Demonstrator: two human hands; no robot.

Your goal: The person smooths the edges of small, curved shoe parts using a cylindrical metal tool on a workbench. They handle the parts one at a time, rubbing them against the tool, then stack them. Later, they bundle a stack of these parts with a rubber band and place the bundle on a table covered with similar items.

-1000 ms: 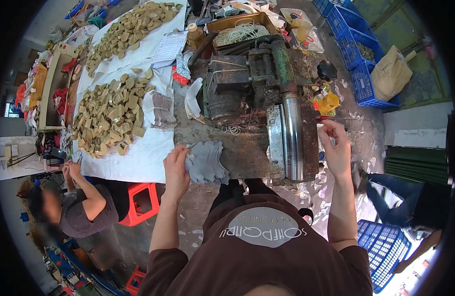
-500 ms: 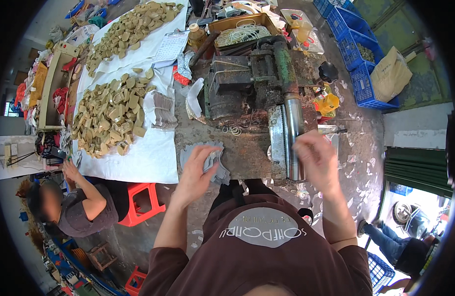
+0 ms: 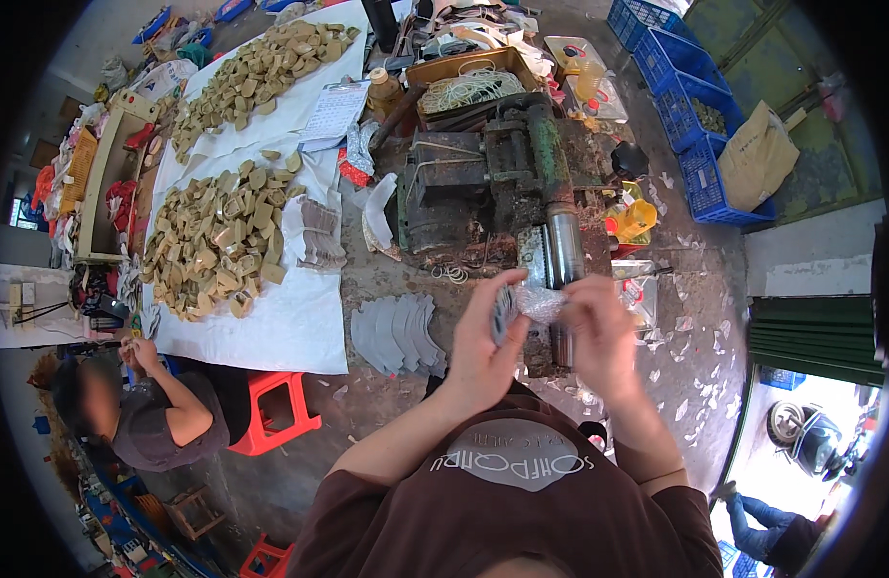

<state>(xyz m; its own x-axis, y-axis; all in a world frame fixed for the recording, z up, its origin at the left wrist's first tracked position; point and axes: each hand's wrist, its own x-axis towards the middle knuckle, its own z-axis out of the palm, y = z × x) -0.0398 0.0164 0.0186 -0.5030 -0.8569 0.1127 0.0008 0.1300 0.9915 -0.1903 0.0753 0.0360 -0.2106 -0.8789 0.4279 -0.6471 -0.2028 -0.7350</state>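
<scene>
A thin grey curved sheet piece (image 3: 507, 310), partly blurred, is gripped between left hand (image 3: 483, 352) and right hand (image 3: 599, 332), fingers clenched on it, above a dirty workbench (image 3: 387, 270) beside the green roller machine (image 3: 522, 183) in a cluttered workshop.

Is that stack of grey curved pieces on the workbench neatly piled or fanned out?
Fanned out. The grey curved pieces overlap like a spread deck, each edge showing, lying flat on the workbench left of the left hand.

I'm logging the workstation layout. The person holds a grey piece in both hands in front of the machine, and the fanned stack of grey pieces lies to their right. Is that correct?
Not quite. In the head view, the fanned stack of grey pieces lies to the person's left, not right. The rest holds: the left hand and right hand hold a grey piece in front of the machine.
</scene>
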